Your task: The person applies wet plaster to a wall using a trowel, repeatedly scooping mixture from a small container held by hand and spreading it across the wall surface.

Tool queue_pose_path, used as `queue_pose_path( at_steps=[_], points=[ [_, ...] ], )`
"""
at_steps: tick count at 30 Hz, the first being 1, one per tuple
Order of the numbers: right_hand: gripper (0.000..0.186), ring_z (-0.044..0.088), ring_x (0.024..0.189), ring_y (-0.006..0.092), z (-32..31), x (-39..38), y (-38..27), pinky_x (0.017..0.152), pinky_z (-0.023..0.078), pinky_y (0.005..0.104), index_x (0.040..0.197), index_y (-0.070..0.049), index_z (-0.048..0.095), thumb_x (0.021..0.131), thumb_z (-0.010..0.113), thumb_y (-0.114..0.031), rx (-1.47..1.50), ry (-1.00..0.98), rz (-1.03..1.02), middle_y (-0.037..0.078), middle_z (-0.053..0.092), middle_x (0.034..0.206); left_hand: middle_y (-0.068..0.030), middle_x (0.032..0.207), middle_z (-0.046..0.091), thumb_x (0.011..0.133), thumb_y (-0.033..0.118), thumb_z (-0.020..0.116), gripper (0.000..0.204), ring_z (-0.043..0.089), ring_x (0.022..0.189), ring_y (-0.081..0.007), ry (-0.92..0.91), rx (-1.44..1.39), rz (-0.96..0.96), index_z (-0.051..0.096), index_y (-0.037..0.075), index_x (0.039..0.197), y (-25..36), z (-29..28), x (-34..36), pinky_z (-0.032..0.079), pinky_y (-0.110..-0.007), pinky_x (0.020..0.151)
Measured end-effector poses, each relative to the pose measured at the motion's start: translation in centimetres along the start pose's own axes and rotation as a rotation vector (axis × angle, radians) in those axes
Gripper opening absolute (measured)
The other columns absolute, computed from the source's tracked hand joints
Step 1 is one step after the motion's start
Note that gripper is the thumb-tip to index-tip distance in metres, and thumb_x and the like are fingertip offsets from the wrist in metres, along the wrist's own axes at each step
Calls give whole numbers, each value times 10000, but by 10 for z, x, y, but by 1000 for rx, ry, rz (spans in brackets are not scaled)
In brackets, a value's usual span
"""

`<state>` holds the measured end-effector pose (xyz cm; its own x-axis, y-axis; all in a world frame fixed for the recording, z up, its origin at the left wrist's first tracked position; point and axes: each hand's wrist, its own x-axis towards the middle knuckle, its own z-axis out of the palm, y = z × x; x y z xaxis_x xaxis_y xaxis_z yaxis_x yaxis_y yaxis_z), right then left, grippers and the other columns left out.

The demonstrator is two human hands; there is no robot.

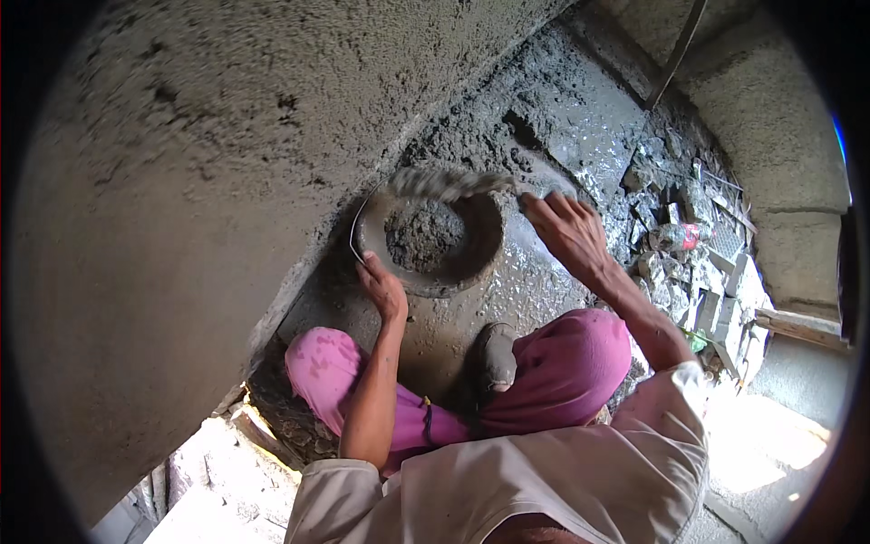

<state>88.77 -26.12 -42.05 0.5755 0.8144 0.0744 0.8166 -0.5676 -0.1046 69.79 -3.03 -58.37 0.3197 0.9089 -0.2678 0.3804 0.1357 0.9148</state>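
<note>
At the basin (487,234), the left hand (384,288) clasps the rim (371,232); the right hand (569,232) grips a trowel (480,185). Tilting basin or trowel could spill mortar (421,238).

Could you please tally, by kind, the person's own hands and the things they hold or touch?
Left hand and right hand: 2 hands
Basin, at the left hand: 1
Mortar-coated tool, in the right hand: 1
Total: 4

Rough grey wall (208,208), wet floor (544,281)
</note>
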Motion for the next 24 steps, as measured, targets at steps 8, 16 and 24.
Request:
queue_pose_path(
  at_steps=[8,16,24],
  points=[
    [164,619,704,166,-59,31,-74,608,416,347,933,-103,655,795,656,-193,-551,-124,-191,28,632,780,-201,1340,473,967,261,561,433,492,1172,-308,-204,-356,154,457,15,1308,31,-32,12,368,-388,1024],
    [171,574,879,241,122,-29,-26,736,437,441,903,-208,711,810,606,-306,-502,-80,-263,3,622,851,-101,887,644,1002,251,510,303,598,845,-206,-430,-253,341,584,11,1171,59,5,-56,483,-327,783],
    [431,609,893,301,-168,-200,-4,766,519,408,1221,-149,585,799,667,-122,-236,166,430,116,586,958,15,774,452,1024,262,463,393,404,668,-70,-1131,-650,71,424,40,1347,80,-4,-73,349,-228,597]
  ],
)
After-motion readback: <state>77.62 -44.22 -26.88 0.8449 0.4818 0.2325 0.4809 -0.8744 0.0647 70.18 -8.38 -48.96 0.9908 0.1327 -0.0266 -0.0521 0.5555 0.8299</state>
